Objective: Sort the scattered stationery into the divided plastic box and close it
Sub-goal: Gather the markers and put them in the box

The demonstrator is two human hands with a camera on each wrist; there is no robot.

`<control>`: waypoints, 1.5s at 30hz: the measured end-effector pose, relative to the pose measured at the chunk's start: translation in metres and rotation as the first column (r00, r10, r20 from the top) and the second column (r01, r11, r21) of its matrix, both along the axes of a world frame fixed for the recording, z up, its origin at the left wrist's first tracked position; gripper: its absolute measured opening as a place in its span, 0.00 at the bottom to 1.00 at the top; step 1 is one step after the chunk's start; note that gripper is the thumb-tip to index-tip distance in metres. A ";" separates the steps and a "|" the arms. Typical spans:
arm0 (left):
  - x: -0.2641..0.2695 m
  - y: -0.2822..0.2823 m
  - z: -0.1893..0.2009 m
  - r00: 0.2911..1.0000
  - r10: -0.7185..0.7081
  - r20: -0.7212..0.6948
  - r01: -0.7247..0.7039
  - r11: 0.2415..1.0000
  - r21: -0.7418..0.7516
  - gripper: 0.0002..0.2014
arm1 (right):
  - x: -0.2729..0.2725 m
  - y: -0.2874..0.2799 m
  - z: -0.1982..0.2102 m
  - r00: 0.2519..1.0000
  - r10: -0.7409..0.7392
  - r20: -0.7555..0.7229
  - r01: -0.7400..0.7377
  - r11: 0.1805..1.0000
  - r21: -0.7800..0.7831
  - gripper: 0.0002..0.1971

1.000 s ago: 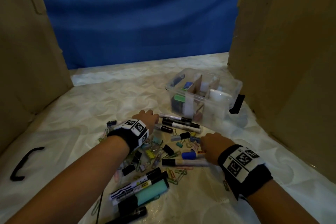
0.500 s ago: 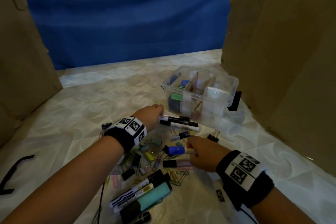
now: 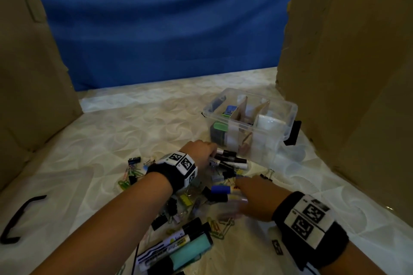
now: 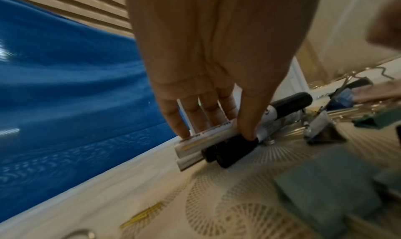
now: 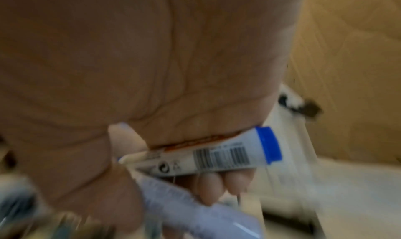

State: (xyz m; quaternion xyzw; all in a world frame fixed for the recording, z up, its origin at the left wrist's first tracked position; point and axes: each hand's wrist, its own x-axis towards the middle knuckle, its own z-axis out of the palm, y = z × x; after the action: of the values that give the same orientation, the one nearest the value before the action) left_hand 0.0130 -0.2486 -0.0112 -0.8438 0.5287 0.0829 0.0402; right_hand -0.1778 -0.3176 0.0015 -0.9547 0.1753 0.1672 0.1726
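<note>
Behind the desk [image 3: 93,140] we see a blue cloth [image 3: 165,29] hung as a backdrop, its folds running in soft horizontal waves. Two tall cardboard panels close us in — a left panel [image 3: 24,78] and a right panel [image 3: 357,73], both plain brown, both standing on the desk. The desk itself wears a pale cream cover with a swirling, fan-like pattern. The light is dim and even — we make out a faint sheen on the cloth in the left wrist view, nothing brighter.
</note>
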 end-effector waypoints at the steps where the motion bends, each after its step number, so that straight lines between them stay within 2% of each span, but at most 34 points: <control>1: 0.000 0.000 0.000 1.000 -0.007 0.001 0.007 1.000 -0.009 0.11 | 0.000 -0.004 0.013 0.999 -0.018 0.042 0.018 1.000 0.011 0.15; 4: -0.003 0.002 0.000 1.000 0.017 -0.008 -0.017 1.000 -0.012 0.15 | 0.002 -0.023 0.066 0.977 -0.040 0.207 0.052 0.997 -0.052 0.12; 6: -0.004 0.003 -0.003 0.999 0.042 0.001 -0.042 0.999 -0.021 0.16 | 0.012 -0.042 0.100 0.946 -0.075 0.315 0.142 0.970 -0.196 0.15; 8: -0.005 0.005 -0.003 0.997 0.077 -0.021 -0.078 0.995 -0.056 0.15 | 0.033 -0.066 0.123 0.926 -0.082 0.369 0.223 0.907 -0.358 0.15; 10: -0.006 0.009 -0.001 0.992 0.116 -0.053 -0.119 0.992 -0.052 0.14 | 0.061 -0.096 0.126 0.945 -0.071 0.319 0.230 0.839 -0.493 0.14; 13: -0.003 0.020 0.004 0.991 0.123 -0.060 -0.125 0.992 -0.033 0.14 | 0.095 -0.130 0.116 0.978 -0.079 0.193 0.181 0.781 -0.598 0.13; 16: 0.004 0.038 0.010 0.994 0.108 -0.030 -0.110 0.992 -0.063 0.13 | 0.118 -0.144 0.106 0.995 -0.084 0.062 0.104 0.755 -0.647 0.19; 19: 0.010 0.056 0.018 0.992 0.126 -0.026 -0.128 0.986 -0.104 0.11 | 0.137 -0.143 0.102 0.991 -0.092 -0.100 -0.005 0.706 -0.708 0.20; 21: 0.013 0.066 0.024 0.990 0.138 -0.038 -0.142 0.982 -0.127 0.10 | 0.149 -0.145 0.101 0.983 -0.082 -0.164 -0.057 0.710 -0.702 0.20; 23: 0.015 0.073 0.028 0.989 0.144 -0.044 -0.149 0.976 -0.158 0.09 | 0.173 -0.168 0.088 0.977 -0.043 -0.211 -0.115 0.724 -0.681 0.12; 26: 0.014 0.081 0.030 0.986 0.153 -0.065 -0.162 0.971 -0.176 0.12 | 0.192 -0.182 0.081 0.959 -0.044 -0.279 -0.166 0.710 -0.685 0.07; 31: 0.010 0.086 0.031 0.989 0.135 -0.067 -0.144 0.977 -0.159 0.12 | 0.191 -0.176 0.083 0.937 -0.010 -0.350 -0.232 0.733 -0.640 0.12; 34: 0.009 0.089 0.031 0.989 0.134 -0.062 -0.143 0.975 -0.168 0.11 | 0.183 -0.159 0.089 0.953 0.051 -0.299 -0.230 0.765 -0.602 0.15; 38: 0.009 0.092 0.035 0.988 0.138 -0.065 -0.147 0.976 -0.158 0.12 | 0.177 -0.153 0.085 0.976 0.004 -0.218 -0.134 0.801 -0.584 0.16; 40: 0.009 0.094 0.038 0.988 0.141 -0.065 -0.150 0.975 -0.164 0.12 | 0.176 -0.155 0.086 0.987 -0.009 -0.159 -0.075 0.855 -0.513 0.18; 43: 0.010 0.096 0.039 0.988 0.141 -0.059 -0.149 0.971 -0.188 0.10 | 0.157 -0.143 0.109 0.995 -0.022 -0.096 -0.022 0.902 -0.432 0.16; 45: 0.010 0.097 0.040 0.987 0.146 -0.072 -0.159 0.964 -0.214 0.09 | 0.141 -0.137 0.121 0.999 -0.019 0.050 0.036 0.923 -0.383 0.25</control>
State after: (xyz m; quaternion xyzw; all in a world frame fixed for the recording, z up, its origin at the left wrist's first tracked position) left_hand 0.0228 -0.1521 0.0291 -0.8786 0.4690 0.0502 -0.0743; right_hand -0.0371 -0.4546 0.1221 -0.9710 0.2140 0.1057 -0.0113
